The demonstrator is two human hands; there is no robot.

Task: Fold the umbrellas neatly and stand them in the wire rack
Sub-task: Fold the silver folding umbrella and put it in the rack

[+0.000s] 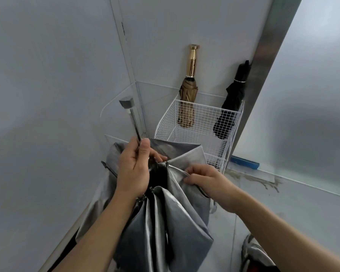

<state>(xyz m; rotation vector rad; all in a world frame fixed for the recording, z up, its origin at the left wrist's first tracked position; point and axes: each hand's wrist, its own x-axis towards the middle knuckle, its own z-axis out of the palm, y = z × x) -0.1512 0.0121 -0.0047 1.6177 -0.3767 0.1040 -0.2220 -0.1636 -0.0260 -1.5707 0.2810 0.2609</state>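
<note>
Left hand [133, 167]: fingers clenched round the shaft of the grey umbrella [185, 222], frame centre. Right hand [206, 181]: pinching a canopy fold just right of it. Umbrella axis near vertical in frame, handle [126, 103] upper left, loose fabric hanging to bottom centre. Wire rack [204, 116] lies upper right, right hand nearer. Gold umbrella [187, 95] and black umbrella [234, 97] stand in it; gap between them looks usable.

Left hand [133, 167] and right hand [206, 180] meet at centre, both reaching in from the near edge.
The left hand curls round the shaft of the grey umbrella [185, 222], thumb upright. The right hand, just right of it with knuckles up, seems to pinch a fold of its cloth, its fingertips partly hidden.
</note>
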